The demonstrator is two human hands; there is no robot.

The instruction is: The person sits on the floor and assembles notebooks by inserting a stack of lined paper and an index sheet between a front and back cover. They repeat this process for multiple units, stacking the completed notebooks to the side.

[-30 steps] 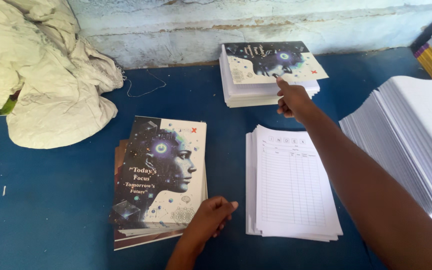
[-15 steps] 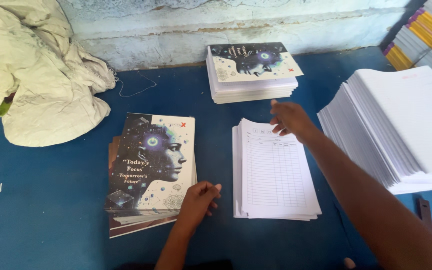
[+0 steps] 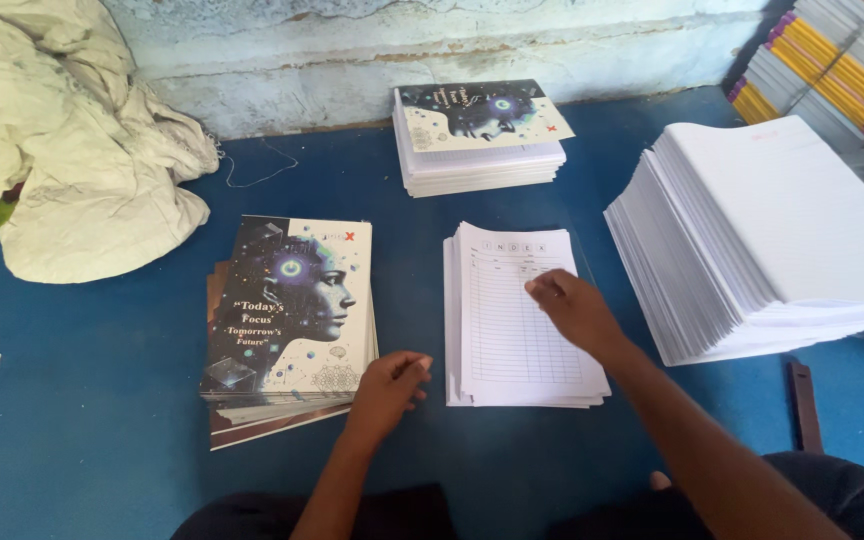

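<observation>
Index sheets [image 3: 517,320] sit in a short pile at the centre of the frame, on the blue table [image 3: 102,450], and my right hand [image 3: 572,310] lies flat on the top one, fingers spread and loose, pinching nothing. My left hand [image 3: 384,390] rests at the lower right corner of the covers [image 3: 292,320], the stack with the printed face left of centre; its fingers are curled against that corner, though from this angle I cannot tell whether they have actually caught the top cover or only touch it.

To lift one sheet cleanly, I judge it best to drag the top sheet a little with the fingertips so it slides off its neighbours, then pinch the freed edge; pressing hard with the whole palm would likely bring two along. The same goes for the covers: fan the corner with the thumb and check that only one has risen.

A tall ream [image 3: 772,230] of lined paper stands at the right, fanned towards me, well apart from my hand. Finished books [image 3: 482,135] are stacked at the top centre against the wall, and a crumpled cloth [image 3: 62,150] fills the upper left. Sheet and cover edges should be squared before they go together.
</observation>
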